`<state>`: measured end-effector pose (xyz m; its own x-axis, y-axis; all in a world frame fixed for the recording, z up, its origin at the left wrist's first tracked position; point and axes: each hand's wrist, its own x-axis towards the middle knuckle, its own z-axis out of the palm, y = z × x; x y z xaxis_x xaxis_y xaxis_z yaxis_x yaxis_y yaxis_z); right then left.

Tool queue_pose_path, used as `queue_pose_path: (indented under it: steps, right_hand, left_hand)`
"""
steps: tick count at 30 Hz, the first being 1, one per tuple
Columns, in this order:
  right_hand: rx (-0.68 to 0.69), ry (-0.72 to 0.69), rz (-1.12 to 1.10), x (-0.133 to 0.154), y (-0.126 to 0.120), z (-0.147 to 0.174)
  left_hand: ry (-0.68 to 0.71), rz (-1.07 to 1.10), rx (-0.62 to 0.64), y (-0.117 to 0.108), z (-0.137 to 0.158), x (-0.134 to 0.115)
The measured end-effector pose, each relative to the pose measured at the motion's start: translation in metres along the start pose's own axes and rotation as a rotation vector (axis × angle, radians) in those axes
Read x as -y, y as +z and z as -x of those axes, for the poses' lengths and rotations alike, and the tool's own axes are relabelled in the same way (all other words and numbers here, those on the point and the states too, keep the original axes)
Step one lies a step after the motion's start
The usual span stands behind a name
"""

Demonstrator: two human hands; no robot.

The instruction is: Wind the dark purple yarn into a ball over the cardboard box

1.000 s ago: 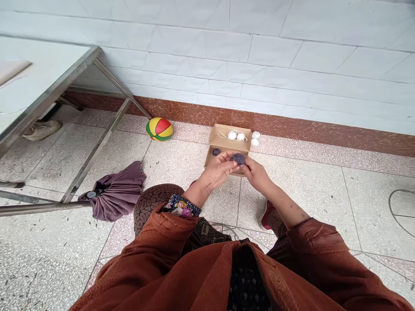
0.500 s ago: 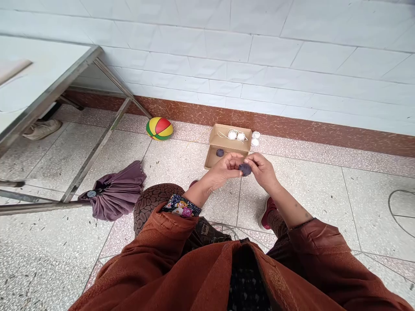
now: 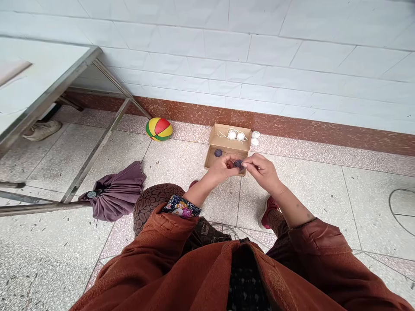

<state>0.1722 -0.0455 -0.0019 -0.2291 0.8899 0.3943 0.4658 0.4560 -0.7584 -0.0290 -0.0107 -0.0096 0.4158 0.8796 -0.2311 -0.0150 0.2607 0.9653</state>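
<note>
My left hand (image 3: pixel 223 168) is closed round a small dark purple ball of yarn (image 3: pixel 238 164), held above the near edge of an open cardboard box (image 3: pixel 207 160). At the ball's right side, my right hand (image 3: pixel 263 172) pinches its thumb and forefinger together on the yarn; the strand itself is too fine to see. A second dark ball of yarn (image 3: pixel 218 153) lies inside the box's near half. Two white balls of yarn (image 3: pixel 236 135) with loose strands rest in the far half. Two more white balls (image 3: pixel 255 138) sit on the floor against the box's right side.
A red, yellow and green ball (image 3: pixel 159 129) lies by the wall, left of the box. A folded purple umbrella (image 3: pixel 118 192) leans near the metal-framed table (image 3: pixel 92 54). Someone's shoe (image 3: pixel 42 130) shows beneath the table. A thin cable loop (image 3: pixel 391 207) is at far right.
The held ball of yarn has shifted slightly left and up and turned in my left hand. My right fingers have moved from over the ball to its right edge.
</note>
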Motion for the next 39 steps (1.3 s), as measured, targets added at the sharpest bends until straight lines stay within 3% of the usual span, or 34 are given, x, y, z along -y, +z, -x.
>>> queue_pose_path:
  steps: [3, 6, 11, 16, 20, 23, 25, 28, 32, 36, 39]
  right_hand:
    - [-0.098, 0.087, -0.001, -0.006, 0.000, -0.004]
    - [-0.101, 0.189, -0.035, -0.012, 0.008, -0.002]
    - [0.054, 0.198, -0.042, -0.015, 0.016, 0.005]
    - [0.170, 0.059, -0.109, -0.005, 0.006, 0.002]
    - [0.049, 0.070, -0.094, -0.004, -0.001, -0.006]
    - [-0.052, 0.127, -0.067, -0.010, 0.001, -0.007]
    - [-0.082, 0.197, -0.067, -0.015, 0.004, -0.006]
    - [-0.042, 0.264, -0.061, -0.018, 0.009, -0.001]
    - [0.071, 0.201, -0.007, -0.017, 0.013, 0.003]
    - [0.170, 0.101, -0.014, -0.012, 0.013, 0.004]
    - [0.162, 0.069, -0.050, -0.008, 0.008, 0.001]
  left_hand:
    - [0.022, 0.182, 0.200, 0.003, 0.006, -0.004]
    - [0.021, 0.367, 0.255, 0.003, 0.008, -0.005]
    - [-0.008, 0.429, 0.080, 0.001, 0.002, 0.000]
    - [0.012, 0.099, -0.114, -0.002, -0.004, 0.006]
    - [0.020, -0.036, 0.040, 0.000, -0.001, 0.006]
    - [0.046, 0.126, 0.192, 0.002, 0.004, 0.003]
    - [0.066, 0.244, 0.228, 0.003, 0.006, 0.001]
    - [0.076, 0.368, 0.168, 0.004, 0.006, 0.000]
    - [0.052, 0.411, 0.001, 0.003, 0.000, 0.005]
    - [0.035, 0.285, -0.126, 0.001, -0.004, 0.010]
    - [-0.002, 0.113, -0.093, 0.001, -0.003, 0.008]
